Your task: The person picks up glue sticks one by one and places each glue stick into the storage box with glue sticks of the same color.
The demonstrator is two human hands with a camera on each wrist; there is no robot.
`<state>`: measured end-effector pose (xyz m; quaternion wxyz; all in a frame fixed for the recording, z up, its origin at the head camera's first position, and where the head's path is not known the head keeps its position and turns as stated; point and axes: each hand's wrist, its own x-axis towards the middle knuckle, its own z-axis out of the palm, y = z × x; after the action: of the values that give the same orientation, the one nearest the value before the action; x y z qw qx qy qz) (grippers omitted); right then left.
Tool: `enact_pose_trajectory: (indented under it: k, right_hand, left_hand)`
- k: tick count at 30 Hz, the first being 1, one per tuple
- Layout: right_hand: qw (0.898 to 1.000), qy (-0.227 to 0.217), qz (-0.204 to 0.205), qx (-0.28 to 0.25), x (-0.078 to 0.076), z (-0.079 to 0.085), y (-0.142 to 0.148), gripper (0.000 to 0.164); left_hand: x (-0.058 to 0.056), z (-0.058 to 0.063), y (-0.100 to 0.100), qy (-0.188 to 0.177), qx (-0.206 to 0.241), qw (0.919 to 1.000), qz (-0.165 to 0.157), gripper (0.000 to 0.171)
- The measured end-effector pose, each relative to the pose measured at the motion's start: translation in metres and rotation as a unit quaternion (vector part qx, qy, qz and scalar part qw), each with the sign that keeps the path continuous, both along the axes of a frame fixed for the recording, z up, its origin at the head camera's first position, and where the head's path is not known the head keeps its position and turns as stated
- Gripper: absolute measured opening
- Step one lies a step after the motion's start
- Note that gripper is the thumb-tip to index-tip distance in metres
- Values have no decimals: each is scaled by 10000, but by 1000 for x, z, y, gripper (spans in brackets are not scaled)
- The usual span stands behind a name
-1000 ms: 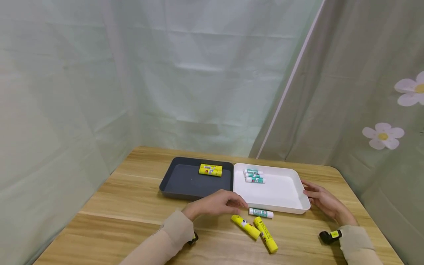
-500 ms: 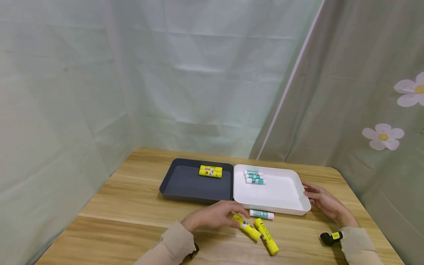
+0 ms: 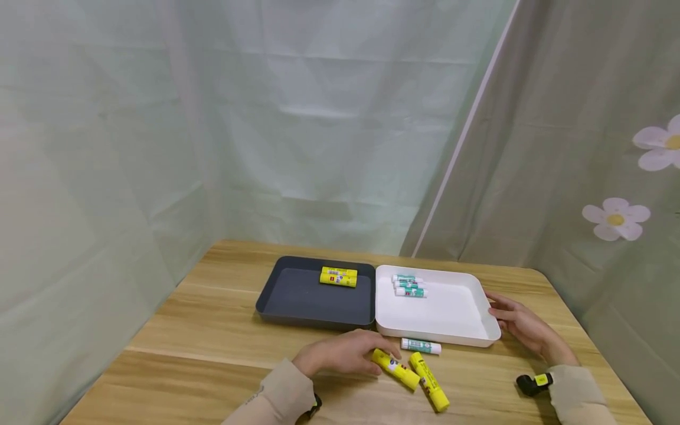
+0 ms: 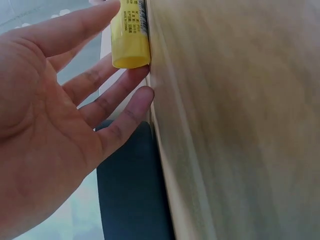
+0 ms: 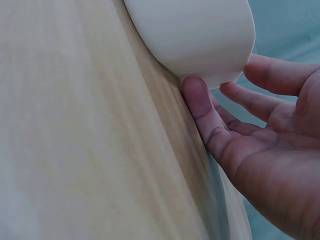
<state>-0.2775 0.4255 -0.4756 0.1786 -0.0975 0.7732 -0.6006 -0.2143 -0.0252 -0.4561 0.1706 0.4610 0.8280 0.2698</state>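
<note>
My left hand point(image 3: 347, 352) is at the upper end of a yellow glue stick point(image 3: 395, 369), thumb on one side and fingers on the other. In the left wrist view, the thumb of this hand point(image 4: 60, 100) meets the edge of the glue stick point(image 4: 131, 42); the other fingers spread behind and below it. A second yellow glue stick point(image 3: 429, 382) lies to the right. Just beyond them is a white-and-green glue stick point(image 3: 421, 346). My right hand point(image 3: 523, 324) touches the right end of the white tray point(image 3: 451, 319), its fingers fairly straight against the tray's outer wall point(image 5: 200, 40).
Left of the white tray, and against it, stands a dark grey tray point(image 3: 297, 301) with two yellow glue sticks point(image 3: 338, 277). Several white-and-green glue sticks point(image 3: 410, 286) lie in the white tray. Curtains point(image 3: 319, 130) hang behind the wooden table point(image 3: 202, 336).
My left hand has come down and toward me from the dark tray's front edge, its fingers now around the end of the yellow glue stick. The right hand stays at the white tray.
</note>
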Motion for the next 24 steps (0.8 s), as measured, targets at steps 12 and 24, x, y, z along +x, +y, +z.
enact_pose_trajectory:
  k: [12, 24]
  right_hand:
    - [10000, -18, -27, 18, -1, 0, 0, 70]
    - [10000, 24, 16, -11, 0, 0, 1, 71]
  left_hand:
    - [9, 1, 6, 186, -467, 9987, -15, 45]
    - [11, 6, 2, 37, -539, 9985, 38, 43]
